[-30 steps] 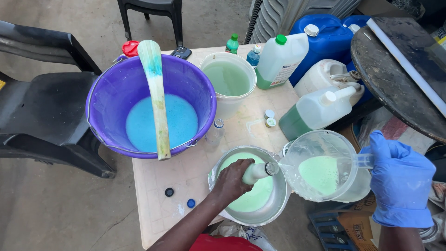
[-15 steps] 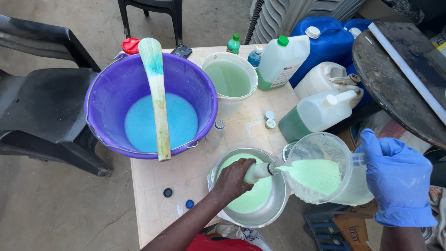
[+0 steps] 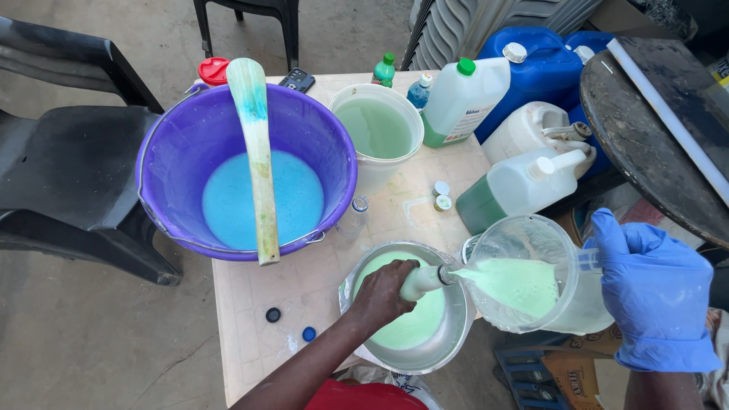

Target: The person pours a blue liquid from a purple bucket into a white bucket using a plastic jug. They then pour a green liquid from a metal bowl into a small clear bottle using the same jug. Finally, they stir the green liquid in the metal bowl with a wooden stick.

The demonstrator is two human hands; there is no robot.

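Observation:
My left hand [image 3: 383, 292], bare, grips a small pale bottle [image 3: 421, 281] lying nearly sideways over a metal bowl [image 3: 458, 334] that holds light green liquid. My right hand [image 3: 653, 292], in a blue glove, holds the handle of a clear plastic jug [image 3: 531, 243]. The jug is tipped left, and its pale green liquid reaches the spout, which meets the bottle's mouth. Both are at the front right of a beige table [image 3: 304, 288].
A purple bucket [image 3: 323, 144] of blue liquid with a wooden paddle [image 3: 258, 167] across it stands at left. Behind are a white bucket [image 3: 376, 171] of green liquid, white jugs [image 3: 463, 99], blue jerrycans [image 3: 539, 68], small bottles and loose caps [image 3: 272, 314]. A black chair [image 3: 68, 175] is at left and a dark round table [image 3: 653, 129] at right.
The jug has tipped further toward the bottle, and the green liquid has run up to the spout. My left hand stays over the bowl with the bottle.

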